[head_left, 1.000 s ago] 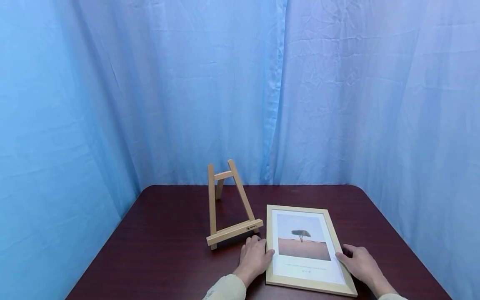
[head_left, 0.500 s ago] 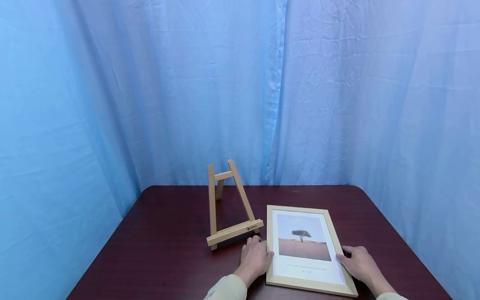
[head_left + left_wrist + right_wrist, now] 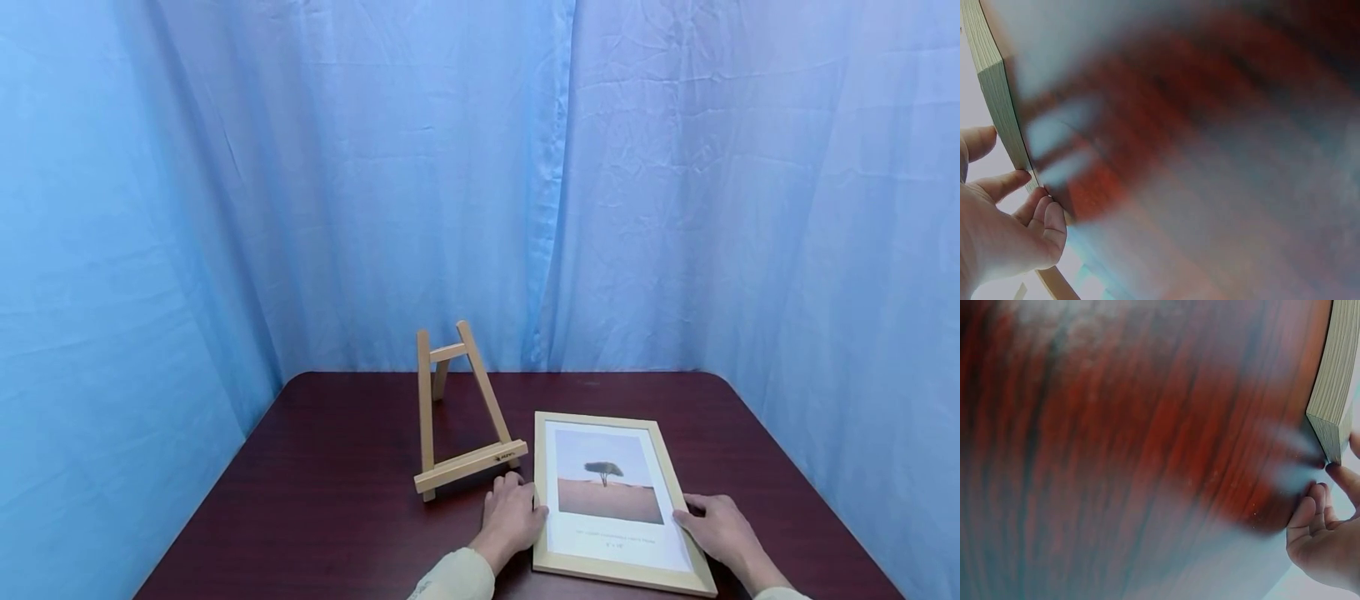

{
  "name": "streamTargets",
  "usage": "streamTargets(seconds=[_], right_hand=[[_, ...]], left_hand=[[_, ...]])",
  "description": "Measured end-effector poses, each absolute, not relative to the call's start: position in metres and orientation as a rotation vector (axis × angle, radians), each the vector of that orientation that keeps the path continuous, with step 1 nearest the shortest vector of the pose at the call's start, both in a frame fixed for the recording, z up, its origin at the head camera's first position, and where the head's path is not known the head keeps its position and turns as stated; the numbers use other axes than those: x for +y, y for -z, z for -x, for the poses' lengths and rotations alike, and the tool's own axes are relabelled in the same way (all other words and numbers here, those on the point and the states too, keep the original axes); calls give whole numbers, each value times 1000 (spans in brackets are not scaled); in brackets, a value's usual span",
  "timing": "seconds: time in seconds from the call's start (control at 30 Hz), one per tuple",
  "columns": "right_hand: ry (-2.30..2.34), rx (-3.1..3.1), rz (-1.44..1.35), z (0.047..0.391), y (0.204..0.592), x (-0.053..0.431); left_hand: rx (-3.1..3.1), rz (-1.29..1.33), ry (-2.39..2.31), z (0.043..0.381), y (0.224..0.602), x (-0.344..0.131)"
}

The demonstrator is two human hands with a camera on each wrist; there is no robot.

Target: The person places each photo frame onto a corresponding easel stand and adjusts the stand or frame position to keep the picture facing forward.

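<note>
A picture frame (image 3: 623, 544) with a pale wooden border lies face up at the table's front right, showing a print of a lone tree. Its caption reads upside down from here. My left hand (image 3: 510, 514) holds the left side, thumb on the face of the border and index finger against the outer edge. On the opposite side, my right hand (image 3: 720, 529) pinches the border the same way. In the left wrist view the frame's edge (image 3: 1004, 103) passes between thumb and index finger; in the right wrist view a frame corner (image 3: 1330, 428) sits by the index fingertip.
A small wooden easel (image 3: 471, 467) stands just left of the frame, its ledge close to my left fingertips. Both rest on a dark red-brown table (image 3: 300, 500). Blue curtains (image 3: 420, 183) hang behind the table and along both sides.
</note>
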State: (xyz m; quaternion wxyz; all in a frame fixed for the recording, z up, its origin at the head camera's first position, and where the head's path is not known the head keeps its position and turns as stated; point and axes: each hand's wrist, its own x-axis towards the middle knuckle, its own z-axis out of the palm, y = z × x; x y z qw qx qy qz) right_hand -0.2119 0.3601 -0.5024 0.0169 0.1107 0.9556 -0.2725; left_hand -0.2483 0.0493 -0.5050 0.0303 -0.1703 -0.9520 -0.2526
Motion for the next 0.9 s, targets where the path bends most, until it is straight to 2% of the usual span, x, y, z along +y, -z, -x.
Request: streamTargets(seconds=[0.53,0.9], right_hand=[[1196,2776,-541,207,501,366],[1386,2776,-570,204,500,375]], left_hand=[[-2926,509,1189,249,505,53],[-2802,540,1525,249,502,56]])
